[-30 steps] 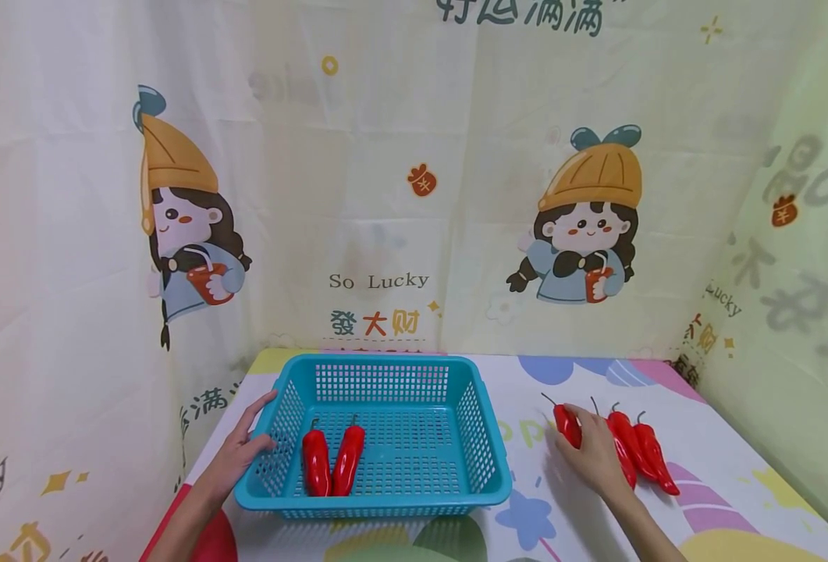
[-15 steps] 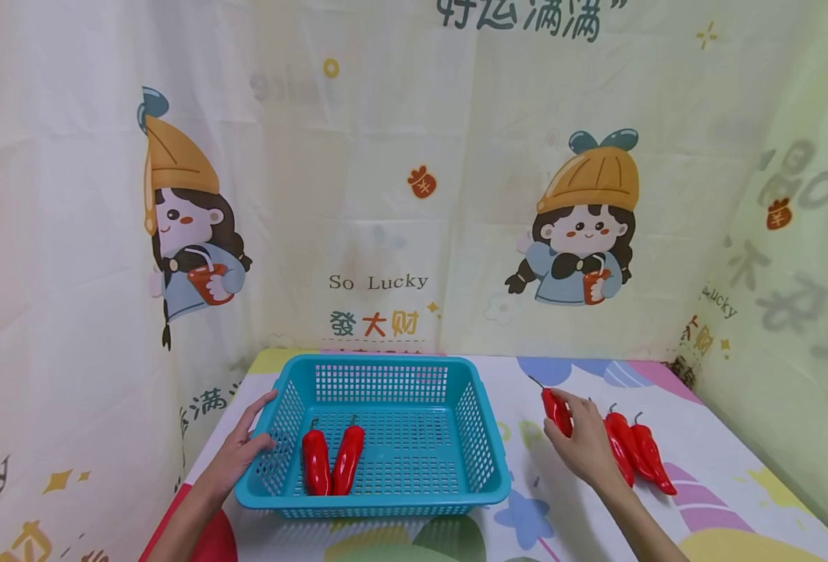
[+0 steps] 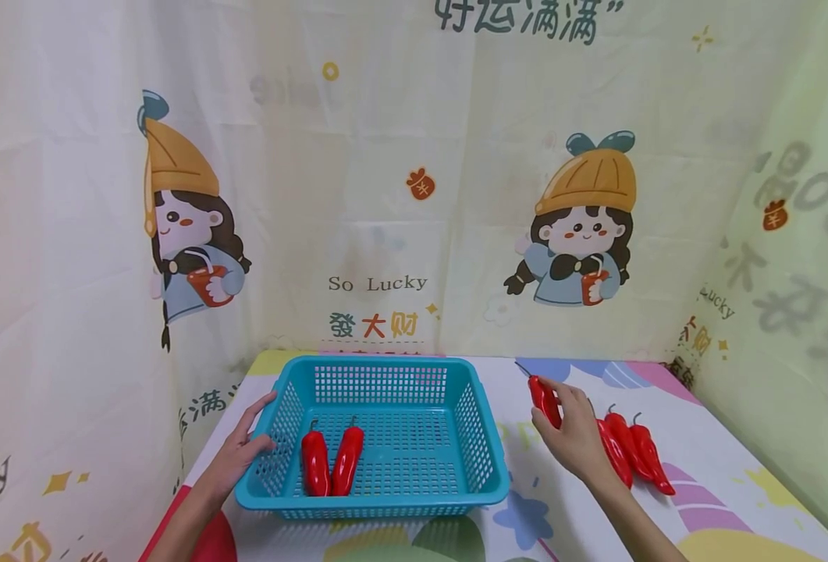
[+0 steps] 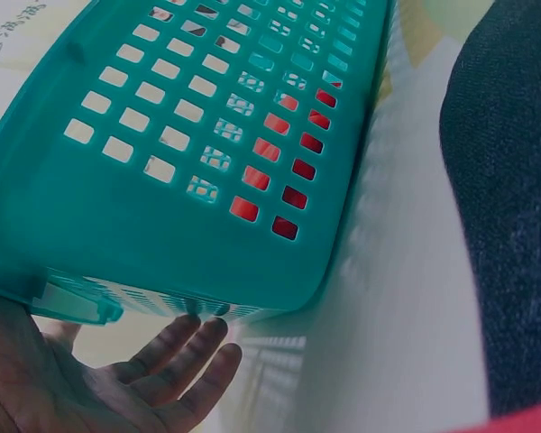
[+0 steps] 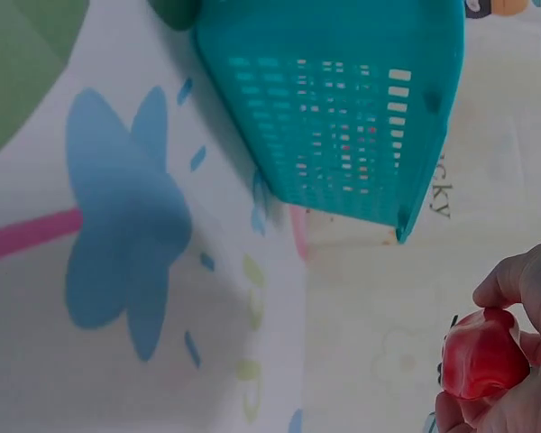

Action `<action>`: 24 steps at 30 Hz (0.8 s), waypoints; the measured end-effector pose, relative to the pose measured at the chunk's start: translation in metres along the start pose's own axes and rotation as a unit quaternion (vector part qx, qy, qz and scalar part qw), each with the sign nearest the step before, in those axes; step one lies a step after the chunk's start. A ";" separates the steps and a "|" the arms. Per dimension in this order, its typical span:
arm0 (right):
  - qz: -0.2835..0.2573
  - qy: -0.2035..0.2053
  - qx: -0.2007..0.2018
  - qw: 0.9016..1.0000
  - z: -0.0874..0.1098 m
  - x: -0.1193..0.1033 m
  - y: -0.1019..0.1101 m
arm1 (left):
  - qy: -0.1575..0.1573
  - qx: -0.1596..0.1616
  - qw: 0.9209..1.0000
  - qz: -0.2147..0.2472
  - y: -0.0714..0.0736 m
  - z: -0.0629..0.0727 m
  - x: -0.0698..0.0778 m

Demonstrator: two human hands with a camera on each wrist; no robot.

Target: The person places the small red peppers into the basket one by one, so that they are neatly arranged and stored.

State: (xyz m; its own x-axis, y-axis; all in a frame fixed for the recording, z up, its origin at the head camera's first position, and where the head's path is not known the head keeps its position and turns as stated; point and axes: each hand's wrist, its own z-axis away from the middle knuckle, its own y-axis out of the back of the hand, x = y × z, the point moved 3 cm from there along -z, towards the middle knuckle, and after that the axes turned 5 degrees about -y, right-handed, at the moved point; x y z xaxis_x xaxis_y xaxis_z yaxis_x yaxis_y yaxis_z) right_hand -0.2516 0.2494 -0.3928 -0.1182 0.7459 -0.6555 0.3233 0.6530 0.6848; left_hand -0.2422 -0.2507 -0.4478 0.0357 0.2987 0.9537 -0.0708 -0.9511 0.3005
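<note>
In the head view, my right hand (image 3: 572, 431) pinches a red chili pepper (image 3: 544, 402) by its sides, raised over the table to the right of the basket. Its dark stem points up and left. The turquoise plastic basket (image 3: 385, 502) holds two red chili peppers (image 3: 346, 462) lying side by side at its left. My left hand (image 3: 236, 451) rests against the basket's left wall, and the left wrist view has its fingers (image 4: 194, 365) fairly straight there. Three more red chili peppers (image 3: 651, 459) lie together to the right of my right hand, one partly hidden.
A patterned cloth (image 3: 526, 519) covers the table. Printed curtains (image 3: 378, 203) enclose it at the back and on both sides. The basket's right wall (image 5: 343, 135) stands between my right hand and the two peppers inside.
My right hand has lifted the chili pepper and carried it up and left, away from the three others. My left hand and the basket have stayed in place.
</note>
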 end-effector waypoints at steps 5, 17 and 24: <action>-0.013 0.015 0.003 1.000 -0.001 -0.013 0.001 | -0.008 0.002 1.000 0.001 0.001 0.002 0.000; -0.025 0.053 -0.001 0.998 -0.004 -0.040 0.000 | -0.001 0.004 1.000 -0.008 0.001 0.000 -0.001; -0.035 0.059 -0.009 0.998 -0.002 -0.049 -0.004 | -0.001 0.005 1.000 -0.007 0.000 0.000 -0.001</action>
State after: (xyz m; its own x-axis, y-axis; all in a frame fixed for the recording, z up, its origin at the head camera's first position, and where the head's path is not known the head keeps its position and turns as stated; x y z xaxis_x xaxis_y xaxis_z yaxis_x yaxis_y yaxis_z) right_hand -0.2495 0.2105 -0.3632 -0.2509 0.7076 -0.6606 0.2926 0.7059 0.6450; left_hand -0.2423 -0.2507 -0.4488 0.0380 0.3115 0.9495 -0.0609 -0.9477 0.3133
